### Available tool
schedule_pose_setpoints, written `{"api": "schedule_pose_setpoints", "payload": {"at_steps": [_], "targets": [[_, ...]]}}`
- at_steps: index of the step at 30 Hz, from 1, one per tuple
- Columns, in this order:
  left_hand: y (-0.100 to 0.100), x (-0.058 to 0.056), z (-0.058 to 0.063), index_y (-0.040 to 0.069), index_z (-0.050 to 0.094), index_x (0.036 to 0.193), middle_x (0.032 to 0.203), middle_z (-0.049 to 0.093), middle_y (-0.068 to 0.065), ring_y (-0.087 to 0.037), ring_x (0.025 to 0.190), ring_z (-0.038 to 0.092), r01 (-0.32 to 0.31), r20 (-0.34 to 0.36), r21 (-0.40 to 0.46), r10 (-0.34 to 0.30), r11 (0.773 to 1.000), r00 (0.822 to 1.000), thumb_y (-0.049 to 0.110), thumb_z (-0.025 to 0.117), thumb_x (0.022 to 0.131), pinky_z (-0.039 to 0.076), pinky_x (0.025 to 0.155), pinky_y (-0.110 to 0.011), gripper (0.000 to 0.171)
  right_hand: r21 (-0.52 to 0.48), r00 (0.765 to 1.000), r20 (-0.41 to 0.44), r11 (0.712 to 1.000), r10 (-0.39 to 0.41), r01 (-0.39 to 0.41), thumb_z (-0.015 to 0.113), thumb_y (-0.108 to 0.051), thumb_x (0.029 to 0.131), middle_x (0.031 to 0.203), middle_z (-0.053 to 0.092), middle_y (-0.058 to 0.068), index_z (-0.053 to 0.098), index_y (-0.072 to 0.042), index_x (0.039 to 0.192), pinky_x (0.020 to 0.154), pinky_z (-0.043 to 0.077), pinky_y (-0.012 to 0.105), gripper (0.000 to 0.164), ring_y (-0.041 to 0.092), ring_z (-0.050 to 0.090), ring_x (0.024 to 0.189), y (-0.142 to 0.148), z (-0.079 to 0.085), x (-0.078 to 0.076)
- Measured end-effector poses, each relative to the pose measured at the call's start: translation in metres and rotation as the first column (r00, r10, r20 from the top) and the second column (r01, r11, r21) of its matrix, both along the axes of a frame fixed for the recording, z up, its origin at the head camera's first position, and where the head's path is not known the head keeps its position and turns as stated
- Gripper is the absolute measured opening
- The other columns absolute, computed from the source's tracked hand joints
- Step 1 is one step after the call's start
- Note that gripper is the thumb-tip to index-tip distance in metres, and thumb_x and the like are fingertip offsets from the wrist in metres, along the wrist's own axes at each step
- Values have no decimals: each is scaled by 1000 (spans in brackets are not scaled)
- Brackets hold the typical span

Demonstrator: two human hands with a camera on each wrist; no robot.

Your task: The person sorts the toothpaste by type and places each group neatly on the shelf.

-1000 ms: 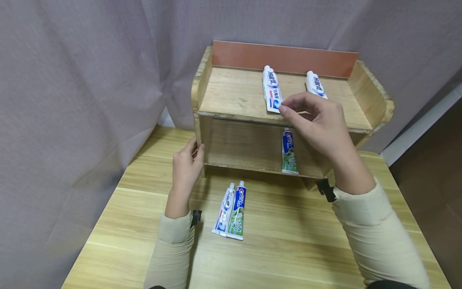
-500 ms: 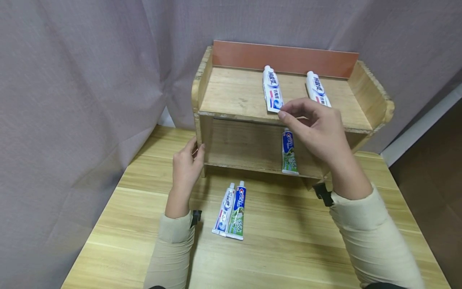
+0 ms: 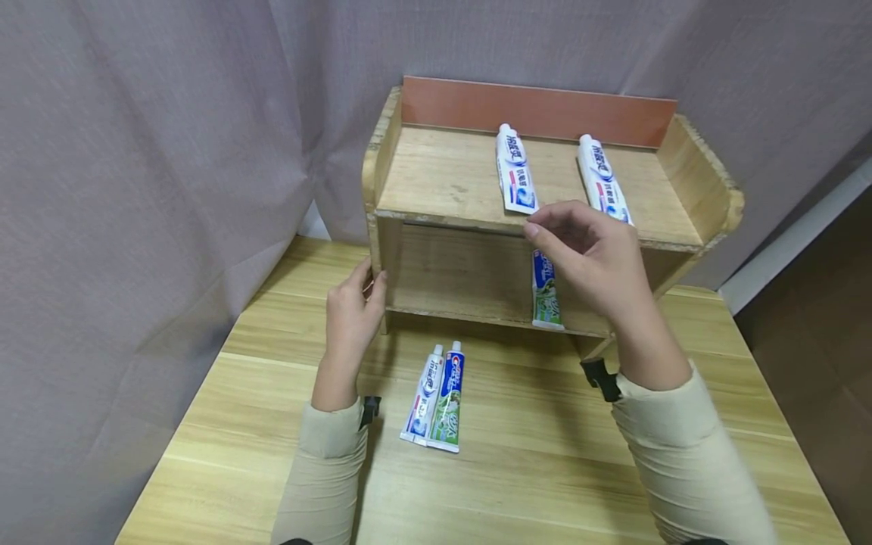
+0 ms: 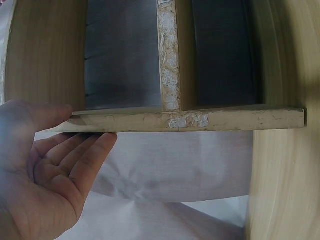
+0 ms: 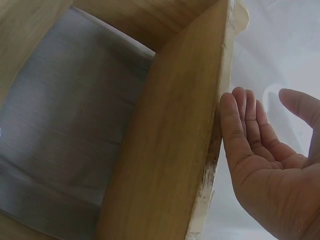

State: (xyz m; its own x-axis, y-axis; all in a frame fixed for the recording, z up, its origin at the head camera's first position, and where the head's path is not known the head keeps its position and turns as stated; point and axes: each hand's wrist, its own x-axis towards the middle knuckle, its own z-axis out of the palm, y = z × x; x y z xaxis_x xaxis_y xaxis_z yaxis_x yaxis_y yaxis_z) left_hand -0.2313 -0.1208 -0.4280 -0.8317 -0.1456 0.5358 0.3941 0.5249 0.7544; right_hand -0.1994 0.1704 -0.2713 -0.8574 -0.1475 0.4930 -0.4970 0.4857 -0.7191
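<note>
My left hand [image 3: 353, 310] pinches the left side panel [image 4: 135, 120] of a small wooden shelf rack [image 3: 436, 174], thumb on one face and fingers on the other. My right hand [image 3: 599, 261] hangs in front of the upper board's edge, fingers bent loosely and holding nothing; in the right wrist view its thumb stands apart from the fingers [image 5: 237, 125]. Two white toothpaste tubes lie on the upper board, one [image 3: 515, 170] near its middle and one [image 3: 602, 178] to the right. A blue-green toothpaste tube [image 3: 546, 295] lies on the lower board, its cap end hidden by my right hand.
On the wooden table [image 3: 518, 484], before the rack, a white toothpaste tube [image 3: 424, 397] and a blue-green one [image 3: 448, 397] lie side by side. A reddish strip [image 3: 538, 110] backs the upper board. Grey cloth [image 3: 170, 151] hangs behind; a brown panel [image 3: 817, 318] stands at right.
My right hand has moved down and slightly left, away from the upper white tubes, showing more of the right one and covering the lower tube's cap. My left hand has stayed put.
</note>
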Motion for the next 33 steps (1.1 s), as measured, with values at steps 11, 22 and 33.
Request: {"api": "schedule_pose_setpoints", "payload": {"at_steps": [11,22,33], "targets": [[0,0,1,-3,65,127,117,69,-24,-33,105,71,5,-10,-11,-5,1000,1000,12,63,100,63,82,-26,31,-46,1000,4,999,13,-13,74,-20,94,95,72,3,72,-2,105,77,58,18,21,16,67,84,2,-6,0],[-1,-1,-2,-3,65,126,118,69,-23,-33,106,70,9,-2,-5,-9,1000,1000,13,62,100,62,84,-26,31,-60,999,-29,997,37,-38,74,-14,93,94,72,4,73,-2,104,76,60,19,16,16,68,83,0,-14,8],[-1,-1,-2,-3,65,126,116,70,-23,-33,105,71,4,-10,-5,-4,1000,1000,12,62,100,62,84,-27,30,-104,999,-13,994,44,-45,73,-11,93,89,71,5,72,-1,102,68,58,18,13,17,65,78,2,-30,14]]}}
